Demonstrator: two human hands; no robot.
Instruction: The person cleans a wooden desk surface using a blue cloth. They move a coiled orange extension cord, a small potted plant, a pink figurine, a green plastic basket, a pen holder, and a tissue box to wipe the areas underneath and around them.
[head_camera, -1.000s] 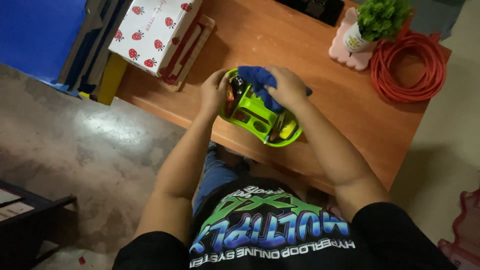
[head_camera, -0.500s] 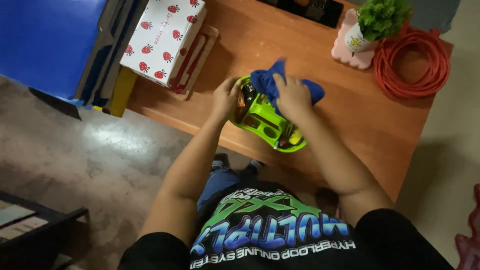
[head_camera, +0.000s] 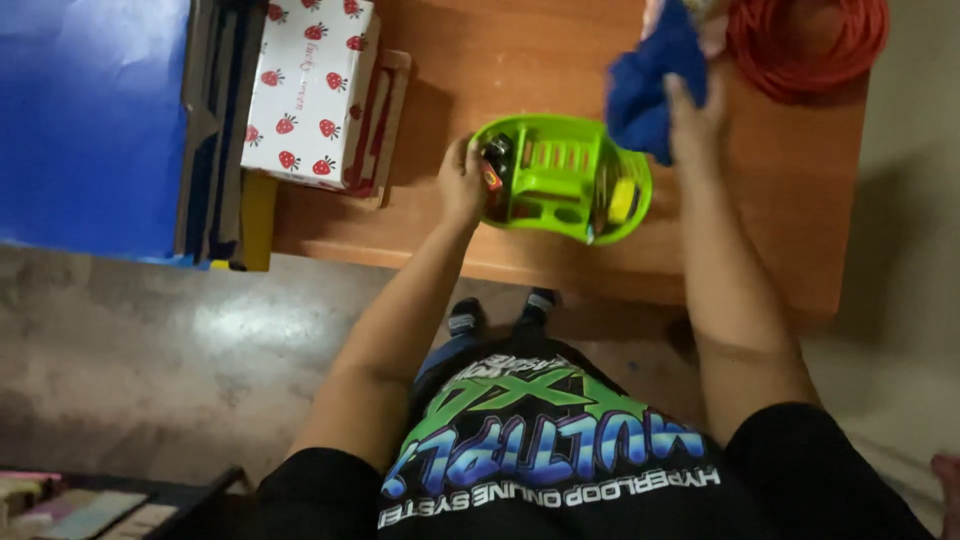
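Nearest, 2 bare forearms reaching out over the table (head_camera: 790, 230) edge. Between the hands, a green tray (head_camera: 560, 178) sitting near that front edge. Left hand (head_camera: 462, 182) clenched on the tray's left rim, beside small dark items inside. Right hand (head_camera: 692, 125) just past the tray's right end, grasping a blue cloth (head_camera: 645, 85) lifted above the far rim. Farther left, a strawberry-print box (head_camera: 310, 90); farther right, an orange cable coil (head_camera: 810, 45).
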